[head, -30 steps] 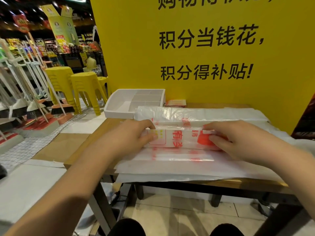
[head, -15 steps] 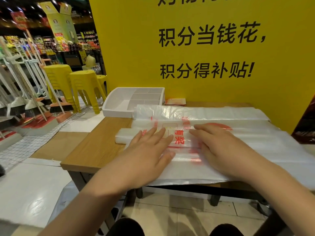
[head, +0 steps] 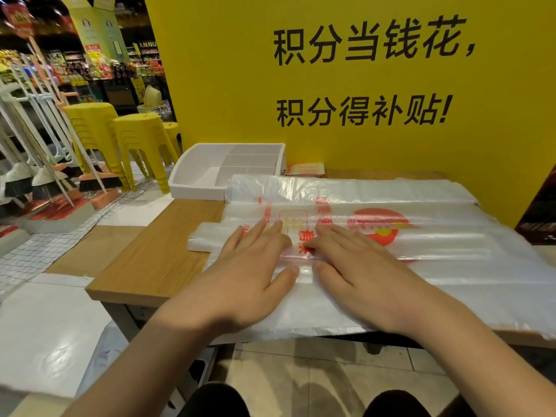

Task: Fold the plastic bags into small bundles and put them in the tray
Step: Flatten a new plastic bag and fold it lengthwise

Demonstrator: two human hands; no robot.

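Plastic bags [head: 451, 251] lay in a flat stack on the bench [head: 156, 260], their number impossible to tell. One, folded into a long strip [head: 204, 239], sat on top beneath two hands. The left hand [head: 252, 275] and right hand [head: 358, 272] lay flat, fingers straight, pressing it and gripping nothing. Creasing seemed the step in hand; next, the strip likely needed folding endwise. One white tray [head: 195, 188] stood behind, no bundles visible inside.

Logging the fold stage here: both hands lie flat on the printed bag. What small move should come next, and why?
Probably slide the left hand and right hand apart along the bag to press the crease flat. Both palms sit together at its middle, while the long folded strip runs unpressed toward both ends, far too long for the tray.
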